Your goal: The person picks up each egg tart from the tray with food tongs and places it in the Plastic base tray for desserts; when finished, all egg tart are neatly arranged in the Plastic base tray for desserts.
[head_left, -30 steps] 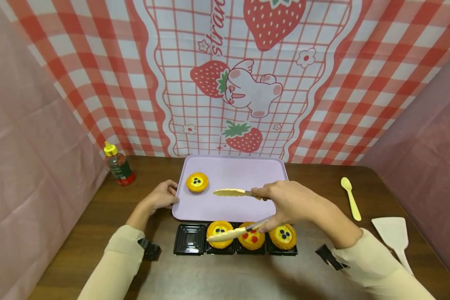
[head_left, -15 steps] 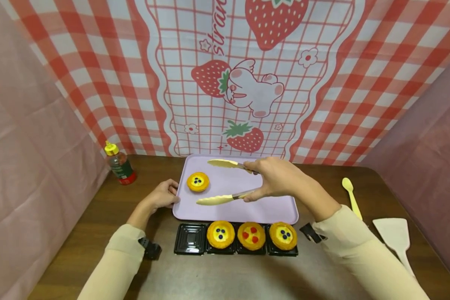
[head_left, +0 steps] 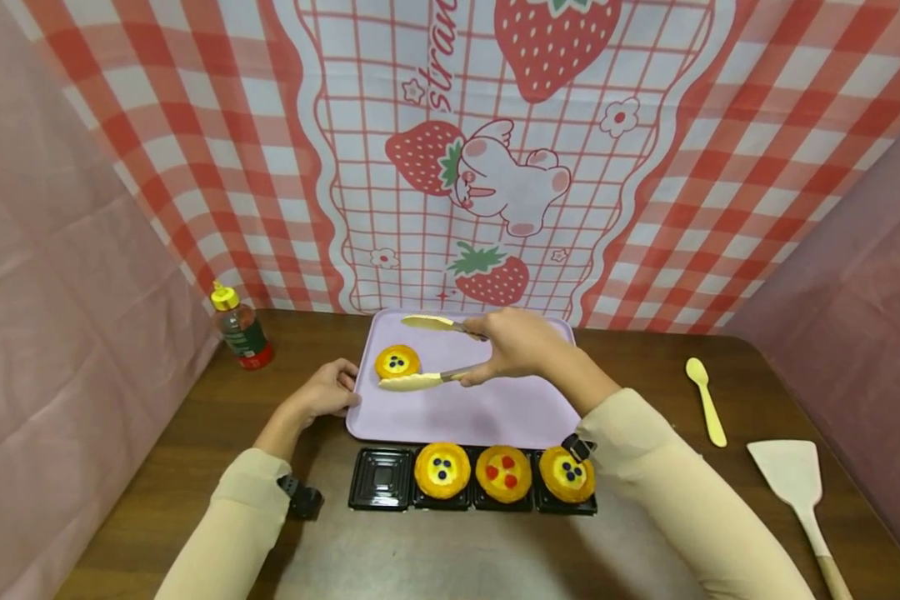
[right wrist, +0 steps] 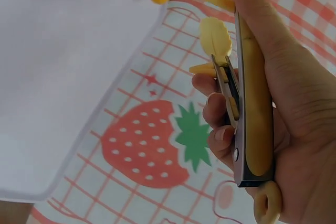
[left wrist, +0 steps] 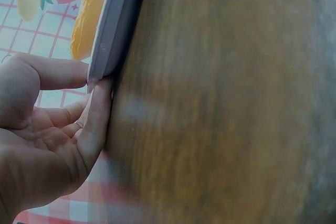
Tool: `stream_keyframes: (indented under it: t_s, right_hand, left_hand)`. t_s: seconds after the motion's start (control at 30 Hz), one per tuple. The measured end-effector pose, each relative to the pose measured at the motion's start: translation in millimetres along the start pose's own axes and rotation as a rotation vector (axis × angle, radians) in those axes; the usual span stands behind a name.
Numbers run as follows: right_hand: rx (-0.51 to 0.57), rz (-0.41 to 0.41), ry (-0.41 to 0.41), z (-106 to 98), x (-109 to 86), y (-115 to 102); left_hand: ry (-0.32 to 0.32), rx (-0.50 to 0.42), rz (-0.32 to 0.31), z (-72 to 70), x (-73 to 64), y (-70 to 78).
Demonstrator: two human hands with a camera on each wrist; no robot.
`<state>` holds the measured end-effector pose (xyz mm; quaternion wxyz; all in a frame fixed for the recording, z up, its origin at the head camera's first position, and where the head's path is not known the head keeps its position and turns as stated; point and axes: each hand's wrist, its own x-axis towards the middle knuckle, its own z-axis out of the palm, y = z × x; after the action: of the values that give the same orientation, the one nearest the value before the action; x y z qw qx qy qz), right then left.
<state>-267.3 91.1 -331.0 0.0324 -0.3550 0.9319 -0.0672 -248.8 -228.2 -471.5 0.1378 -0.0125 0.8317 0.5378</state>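
Observation:
My right hand point(head_left: 521, 343) grips a pair of yellow-tipped metal tongs point(head_left: 412, 382), whose arms are spread apart. One tip hangs behind a blueberry-topped tart point(head_left: 396, 357) and the other in front of it; whether either touches it I cannot tell. The tart sits on the left part of a pale purple tray point(head_left: 465, 412). At the tray's left edge, my left hand point(head_left: 324, 390) pinches the rim, and the left wrist view shows thumb and finger on the tray wall point(left wrist: 107, 45). In the right wrist view the tongs' handle point(right wrist: 255, 93) lies along my palm.
Before the tray runs a row of black square holders point(head_left: 381, 479), with two blueberry tarts point(head_left: 441, 483) and one red-topped tart point(head_left: 503, 487). A sauce bottle point(head_left: 244, 335) stands left. A yellow spoon point(head_left: 706, 404) and white spatula point(head_left: 790, 475) lie right.
My right hand has moved left and away from me with the tongs, from above the black holders to around the tart on the tray. The left hand has stayed at the tray's edge.

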Motion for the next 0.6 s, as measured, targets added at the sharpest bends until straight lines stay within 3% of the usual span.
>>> stream_keyframes:
  t_s: [0.27, 0.6]
  right_hand:
    - [-0.003, 0.039, -0.044, 17, 20.2, 0]
    - [0.006, 0.092, -0.101, 36, 29.5, 4]
  left_hand:
    - [-0.002, 0.006, -0.007, -1.6, -1.5, 3.0]
    - [0.000, 0.017, 0.004, -1.0, 0.1, 0.9]
